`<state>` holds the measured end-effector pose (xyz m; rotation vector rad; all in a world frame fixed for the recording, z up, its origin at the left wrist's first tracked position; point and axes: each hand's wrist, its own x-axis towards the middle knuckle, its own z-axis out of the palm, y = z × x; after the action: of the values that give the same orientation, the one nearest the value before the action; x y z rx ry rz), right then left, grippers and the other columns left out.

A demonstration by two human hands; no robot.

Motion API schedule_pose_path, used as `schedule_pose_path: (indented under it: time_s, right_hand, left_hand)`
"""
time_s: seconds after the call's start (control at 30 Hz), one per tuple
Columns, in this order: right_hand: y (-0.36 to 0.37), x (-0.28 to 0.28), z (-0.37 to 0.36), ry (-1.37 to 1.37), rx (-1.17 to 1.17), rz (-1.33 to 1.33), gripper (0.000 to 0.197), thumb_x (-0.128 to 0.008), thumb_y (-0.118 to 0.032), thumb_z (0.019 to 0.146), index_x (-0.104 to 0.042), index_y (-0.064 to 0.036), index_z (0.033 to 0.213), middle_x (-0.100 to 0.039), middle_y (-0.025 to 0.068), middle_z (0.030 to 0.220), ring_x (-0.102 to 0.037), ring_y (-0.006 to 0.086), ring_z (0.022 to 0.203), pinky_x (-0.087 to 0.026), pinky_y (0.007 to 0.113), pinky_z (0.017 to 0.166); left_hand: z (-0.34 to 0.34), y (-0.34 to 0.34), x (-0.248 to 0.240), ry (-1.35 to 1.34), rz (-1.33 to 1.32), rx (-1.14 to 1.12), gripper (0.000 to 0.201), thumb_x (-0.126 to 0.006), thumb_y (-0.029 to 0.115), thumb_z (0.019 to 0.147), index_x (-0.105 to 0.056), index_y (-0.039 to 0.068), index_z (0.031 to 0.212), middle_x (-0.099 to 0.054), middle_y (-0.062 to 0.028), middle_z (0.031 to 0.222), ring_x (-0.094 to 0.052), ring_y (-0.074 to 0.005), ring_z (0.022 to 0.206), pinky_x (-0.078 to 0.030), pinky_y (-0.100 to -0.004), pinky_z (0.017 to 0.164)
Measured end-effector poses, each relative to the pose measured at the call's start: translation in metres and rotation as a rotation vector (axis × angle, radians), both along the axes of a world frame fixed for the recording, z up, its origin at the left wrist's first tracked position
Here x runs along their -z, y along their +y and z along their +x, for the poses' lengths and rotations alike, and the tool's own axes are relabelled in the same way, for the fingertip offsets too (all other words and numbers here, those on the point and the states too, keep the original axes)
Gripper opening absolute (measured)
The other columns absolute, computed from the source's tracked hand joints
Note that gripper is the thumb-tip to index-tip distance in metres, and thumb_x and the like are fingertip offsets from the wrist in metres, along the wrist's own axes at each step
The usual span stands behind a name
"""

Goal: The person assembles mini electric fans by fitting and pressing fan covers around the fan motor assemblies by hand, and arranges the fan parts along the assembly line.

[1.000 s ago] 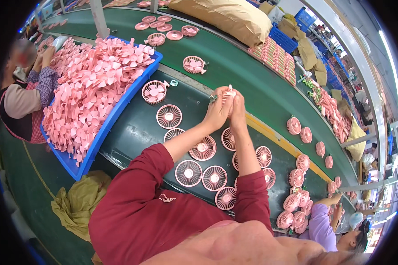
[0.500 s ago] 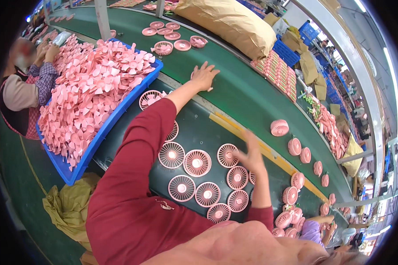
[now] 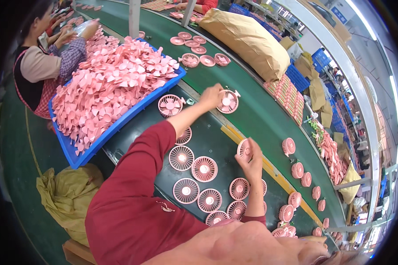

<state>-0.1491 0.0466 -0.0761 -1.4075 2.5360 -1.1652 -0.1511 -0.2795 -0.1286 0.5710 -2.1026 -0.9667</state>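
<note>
My left hand is closed on the rim of a pink fan housing, whose blades show inside it, over the near edge of the green belt. In my right hand is a round pink fan grille, gripped by its edge above the yellow strip. Several more grilles lie flat on the dark table in front of me, among them one spoked grille and a deeper one. Beside the blue tray sits another housing with blades.
A blue tray heaped with pink fan blades stands at left, a co-worker behind it. Pink discs and housings sit on the far belt; assembled fan heads stand along the right. A big brown sack lies beyond.
My left hand has drawn back from the belt with a fan housing in its grip. My right hand has picked up a grille from the table and raised it. The view has shifted.
</note>
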Motion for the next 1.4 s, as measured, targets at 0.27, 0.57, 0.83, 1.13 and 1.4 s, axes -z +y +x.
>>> schedule_pose_path:
  time_s: [0.27, 0.57, 0.83, 1.13, 1.4]
  right_hand:
    - [-0.060, -0.022, 0.019, 0.342, 0.023, -0.119, 0.082, -0.084, -0.019, 0.067, -0.047, -0.0088, 0.139, -0.046, 0.0189, 0.137, -0.044, 0.0389, 0.124, -0.038, 0.046, 0.104]
    - [-0.063, -0.018, 0.035, 0.530, -0.017, -0.038, 0.070, -0.074, -0.035, 0.078, -0.048, -0.0105, 0.138, -0.040, 0.0222, 0.141, -0.041, 0.0415, 0.127, -0.037, 0.050, 0.105]
    - [-0.083, 0.021, 0.023, -0.347, -0.066, -0.435, 0.067, -0.042, -0.050, 0.099, -0.031, -0.0025, 0.145, -0.039, 0.0179, 0.143, -0.042, 0.0307, 0.131, -0.034, 0.041, 0.109]
    - [-0.089, 0.002, 0.035, -1.072, -0.140, -0.574, 0.065, -0.023, -0.057, 0.103, -0.042, -0.0058, 0.139, -0.053, 0.0084, 0.130, -0.052, 0.0203, 0.121, -0.042, 0.035, 0.102]
    - [-0.079, 0.011, 0.030, -0.009, -0.150, -0.314, 0.086, -0.037, -0.067, 0.094, -0.026, 0.0000, 0.147, -0.037, 0.0234, 0.143, -0.042, 0.0372, 0.131, -0.033, 0.042, 0.108]
  left_hand:
    - [0.040, 0.125, 0.000, 0.397, 1.146, 0.533, 0.040, -0.053, 0.038, 0.100, -0.059, 0.003, 0.119, -0.066, -0.0082, 0.107, -0.064, -0.0136, 0.096, -0.053, -0.0301, 0.082]
    - [0.063, 0.136, -0.017, 0.486, 1.811, 0.987, 0.048, -0.041, 0.049, 0.102, -0.058, 0.007, 0.117, -0.066, -0.0084, 0.110, -0.066, -0.0177, 0.097, -0.055, -0.0354, 0.086]
    - [0.070, 0.167, -0.033, 0.627, 1.084, 0.482, 0.025, -0.048, 0.028, 0.101, -0.052, 0.008, 0.115, -0.062, -0.0067, 0.107, -0.062, -0.0194, 0.095, -0.048, -0.0305, 0.082]
    - [0.085, 0.160, -0.040, 0.705, -0.048, 0.123, 0.027, -0.058, 0.018, 0.089, -0.052, 0.008, 0.113, -0.058, -0.0119, 0.116, -0.053, -0.0322, 0.107, -0.038, -0.0429, 0.096]
    - [0.074, 0.165, -0.030, 0.706, 1.100, 0.488, 0.024, -0.041, 0.023, 0.104, -0.048, 0.007, 0.121, -0.056, -0.0037, 0.107, -0.058, -0.0112, 0.097, -0.047, -0.0266, 0.085]
